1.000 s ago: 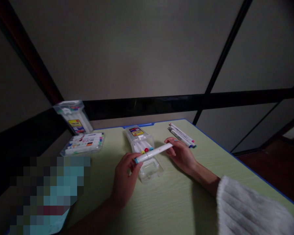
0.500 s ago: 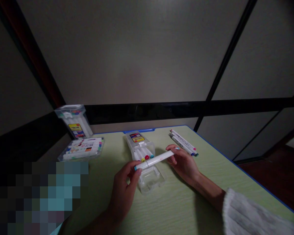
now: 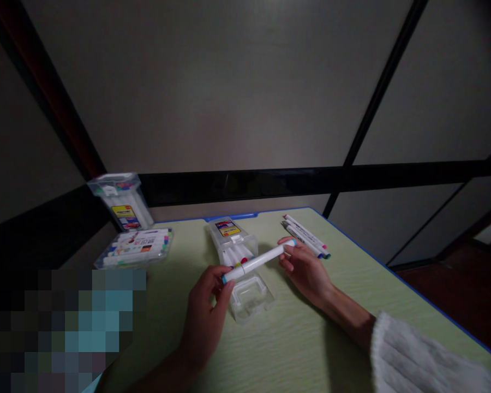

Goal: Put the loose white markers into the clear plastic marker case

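Observation:
A white marker (image 3: 259, 261) with light-blue ends is held slantwise above the table, its right end higher. My left hand (image 3: 207, 314) pinches the left end between thumb and fingers. My right hand (image 3: 311, 275) is closed on the right end, where the blue tip shows past the fingers. Under the marker lies a clear plastic marker case (image 3: 215, 232) on its side, its mouth towards me, with several white markers inside. Its transparent lid (image 3: 253, 316) is folded open onto the table. The marker partly covers the coloured ends in the case.
Several loose markers (image 3: 305, 234) lie beyond my right hand on the pale green table (image 3: 278, 360). At the back left a full marker case (image 3: 133, 204) stands upright, with a flat clear marker pack (image 3: 137, 248) before it. A dark-trimmed wall panel (image 3: 237, 188) rises behind.
The marker's right end has come up slightly, and its blue tip shows more clearly past my right fingers. Both hands keep their places, and the view has shifted a little.

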`<state>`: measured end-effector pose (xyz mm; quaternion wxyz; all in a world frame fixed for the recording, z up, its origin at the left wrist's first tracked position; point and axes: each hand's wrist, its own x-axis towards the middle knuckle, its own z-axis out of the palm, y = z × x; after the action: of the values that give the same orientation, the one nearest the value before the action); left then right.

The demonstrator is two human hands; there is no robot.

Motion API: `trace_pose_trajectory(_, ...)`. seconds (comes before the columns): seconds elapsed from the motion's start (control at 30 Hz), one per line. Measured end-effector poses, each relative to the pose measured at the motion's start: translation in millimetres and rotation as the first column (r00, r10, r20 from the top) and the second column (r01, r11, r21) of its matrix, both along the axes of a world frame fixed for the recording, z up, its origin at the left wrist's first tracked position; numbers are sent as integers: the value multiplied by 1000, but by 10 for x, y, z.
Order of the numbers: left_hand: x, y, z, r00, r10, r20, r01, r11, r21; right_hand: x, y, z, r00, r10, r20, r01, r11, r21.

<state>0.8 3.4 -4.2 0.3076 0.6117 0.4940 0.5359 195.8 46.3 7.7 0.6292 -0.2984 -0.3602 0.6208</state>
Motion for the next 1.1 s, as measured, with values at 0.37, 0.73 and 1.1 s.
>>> trace_pose_trajectory(0.37,-12,1,-1,999,-31,-10,31,998,-54,9,7,-6,1000,11,-9,-11,1000,12)
trace_pose_trajectory(0.73,15,-25,68,986,-69,-151,89,987,131,13,-1,-1,1000,21,-8,-21,1000,-6)
trace_pose_trajectory(1.1,-9,-31,11,996,-68,-58,68,998,2,5,10,-11,998,34,-52,-35,999,-10)
